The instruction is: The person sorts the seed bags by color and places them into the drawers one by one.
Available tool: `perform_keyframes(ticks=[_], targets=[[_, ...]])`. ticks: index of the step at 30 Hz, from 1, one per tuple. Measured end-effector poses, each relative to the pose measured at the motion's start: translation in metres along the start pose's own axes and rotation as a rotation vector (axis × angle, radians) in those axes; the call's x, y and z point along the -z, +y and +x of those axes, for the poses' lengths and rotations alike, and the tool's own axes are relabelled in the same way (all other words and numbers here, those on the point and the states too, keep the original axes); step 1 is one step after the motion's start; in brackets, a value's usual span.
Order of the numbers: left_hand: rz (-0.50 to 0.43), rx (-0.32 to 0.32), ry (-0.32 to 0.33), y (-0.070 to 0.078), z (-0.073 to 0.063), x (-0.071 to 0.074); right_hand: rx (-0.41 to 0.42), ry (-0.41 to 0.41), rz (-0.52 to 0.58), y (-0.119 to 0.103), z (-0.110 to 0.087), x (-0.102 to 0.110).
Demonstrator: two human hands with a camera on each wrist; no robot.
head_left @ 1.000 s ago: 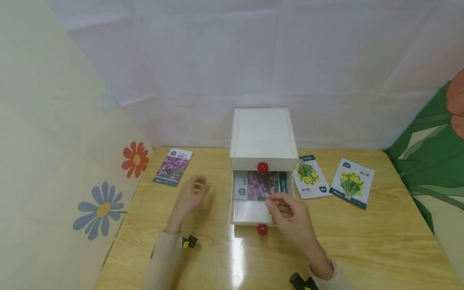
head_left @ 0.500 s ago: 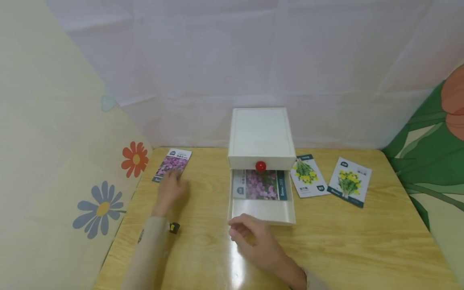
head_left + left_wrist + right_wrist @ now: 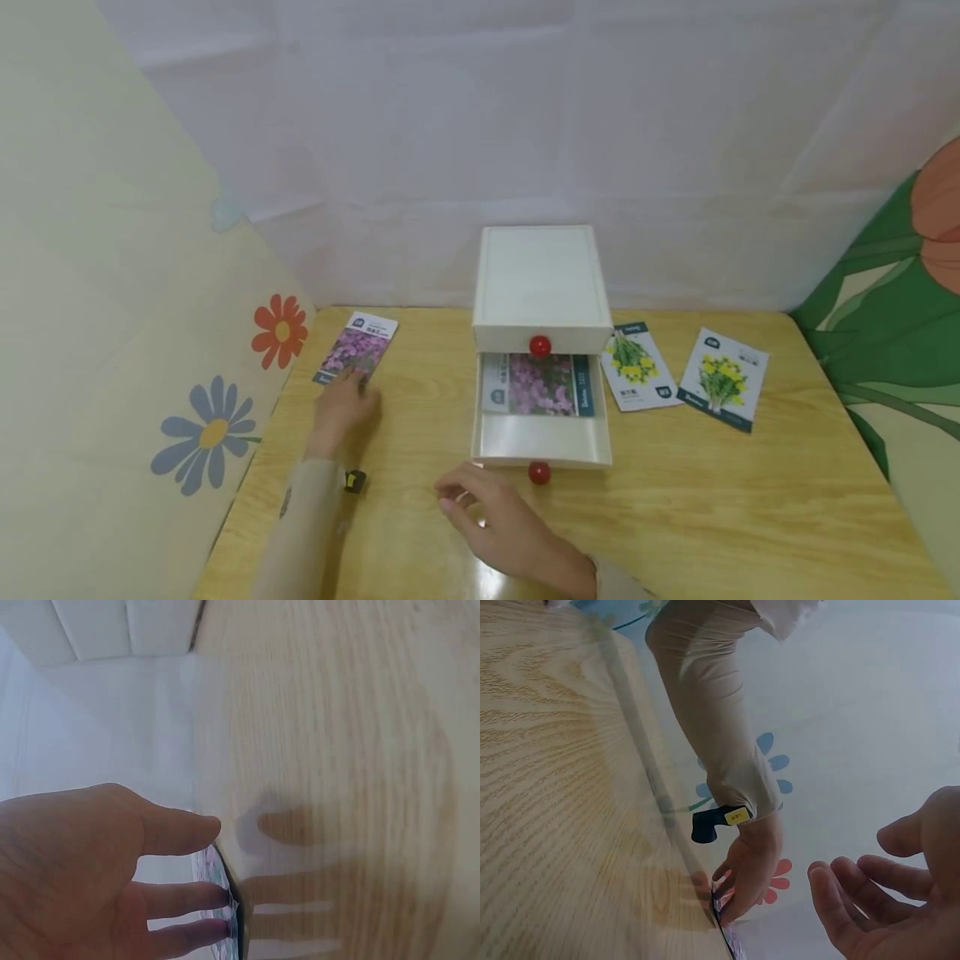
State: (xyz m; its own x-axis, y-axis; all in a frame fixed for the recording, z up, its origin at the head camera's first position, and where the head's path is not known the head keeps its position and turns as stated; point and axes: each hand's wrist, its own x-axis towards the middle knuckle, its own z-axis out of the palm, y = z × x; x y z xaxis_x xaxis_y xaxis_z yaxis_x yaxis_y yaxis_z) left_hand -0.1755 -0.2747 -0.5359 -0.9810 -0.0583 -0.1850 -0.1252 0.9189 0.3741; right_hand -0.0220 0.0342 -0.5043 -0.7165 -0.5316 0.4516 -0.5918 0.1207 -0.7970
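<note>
My left hand [image 3: 341,410] reaches to a seed packet [image 3: 358,343] with purple flowers, lying at the left of the table. In the left wrist view two fingertips [image 3: 217,928] touch the packet's face, and the thumb extends close by its edge. My right hand [image 3: 498,517] hovers left of the lower drawer's red knob [image 3: 539,472], fingers loosely bent and holding nothing. The white drawer cabinet [image 3: 542,279] has its lower drawer [image 3: 543,442] pulled out. Inside lies another purple-flower packet [image 3: 542,385], its back part under the upper drawer's front.
Two packets with yellow flowers lie right of the cabinet: one packet [image 3: 637,367] beside it, the other packet [image 3: 723,379] farther right. The upper drawer, with its red knob [image 3: 540,347], is closed. A pale cloth [image 3: 420,167] hangs behind the wooden table [image 3: 750,500].
My left hand has gone left to the purple-flower packet, which has slid slightly nearer. My right hand has moved from over the open drawer leftward and nearer the table's front.
</note>
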Motion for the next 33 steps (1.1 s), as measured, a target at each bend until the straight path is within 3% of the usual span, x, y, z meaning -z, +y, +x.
perform_keyframes(ticks=[11,25,33], targets=[[0.007,-0.033,0.027,-0.01,-0.02,-0.006,-0.18,-0.054,0.062,0.003,0.007,-0.014],[0.036,-0.064,0.06,-0.015,-0.042,-0.01,-0.258,-0.055,0.054,0.009,0.014,-0.023],[-0.011,-0.077,0.084,-0.018,-0.054,-0.014,-0.237,-0.042,0.023,0.016,0.018,-0.029]])
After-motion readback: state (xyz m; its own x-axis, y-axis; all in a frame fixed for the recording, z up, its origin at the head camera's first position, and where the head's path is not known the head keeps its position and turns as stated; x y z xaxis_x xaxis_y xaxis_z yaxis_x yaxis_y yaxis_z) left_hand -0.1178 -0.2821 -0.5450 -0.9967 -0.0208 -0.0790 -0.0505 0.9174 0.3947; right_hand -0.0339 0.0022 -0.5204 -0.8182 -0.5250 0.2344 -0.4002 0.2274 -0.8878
